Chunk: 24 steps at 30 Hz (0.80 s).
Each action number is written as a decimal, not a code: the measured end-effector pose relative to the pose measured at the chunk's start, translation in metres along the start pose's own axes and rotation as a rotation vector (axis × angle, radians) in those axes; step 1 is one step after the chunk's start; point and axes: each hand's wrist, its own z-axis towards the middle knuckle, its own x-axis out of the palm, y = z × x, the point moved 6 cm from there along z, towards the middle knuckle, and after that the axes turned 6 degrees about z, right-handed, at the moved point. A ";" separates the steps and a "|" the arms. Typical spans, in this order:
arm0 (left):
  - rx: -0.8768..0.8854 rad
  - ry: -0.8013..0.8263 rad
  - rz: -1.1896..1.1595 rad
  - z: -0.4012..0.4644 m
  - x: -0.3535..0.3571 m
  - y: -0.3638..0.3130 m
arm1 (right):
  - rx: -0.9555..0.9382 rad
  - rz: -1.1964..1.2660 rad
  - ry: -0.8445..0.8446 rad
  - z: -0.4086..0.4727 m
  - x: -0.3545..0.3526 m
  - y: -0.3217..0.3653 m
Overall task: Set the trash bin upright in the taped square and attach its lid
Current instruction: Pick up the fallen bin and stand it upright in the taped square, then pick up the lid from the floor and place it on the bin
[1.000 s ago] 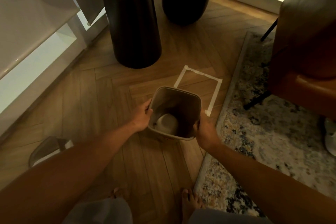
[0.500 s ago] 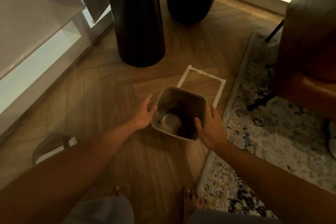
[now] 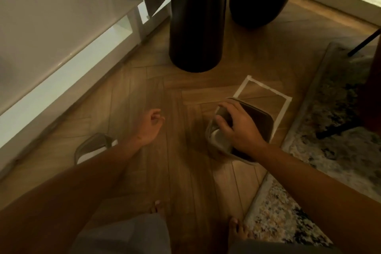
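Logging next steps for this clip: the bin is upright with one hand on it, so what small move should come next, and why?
Probably slide the trash bin a little further into the taped square. The right hand grips its rim, but the near end seems to overhang the square toward the person. The left hand is free, and the lid lies on the floor beside it, unattached.

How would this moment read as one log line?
bin: upright, partly in taped square | right hand: on rim | left hand: free | lid: on floor

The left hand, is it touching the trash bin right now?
Apart. The head view shows the left hand open over bare floor, with floorboards visible between it and the trash bin.
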 end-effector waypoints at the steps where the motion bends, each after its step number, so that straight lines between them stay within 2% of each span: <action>1: -0.014 0.007 0.012 -0.001 -0.004 0.010 | -0.025 0.002 0.017 0.004 0.010 0.010; 10: -0.168 -0.102 0.143 -0.008 -0.056 0.118 | -0.180 -0.043 0.206 0.042 0.132 0.073; 15: -0.252 -0.157 0.174 -0.009 -0.073 0.175 | -0.163 -0.024 0.335 0.044 0.199 0.076; 19: -0.375 -0.208 0.074 -0.010 -0.076 0.226 | -0.133 0.022 0.429 0.038 0.247 0.071; 22: -0.520 -0.161 -0.047 -0.012 -0.062 0.255 | -0.118 0.016 0.474 0.036 0.275 0.066; 24: -0.538 -0.119 -0.058 -0.013 -0.049 0.262 | -0.103 0.024 0.480 0.035 0.285 0.063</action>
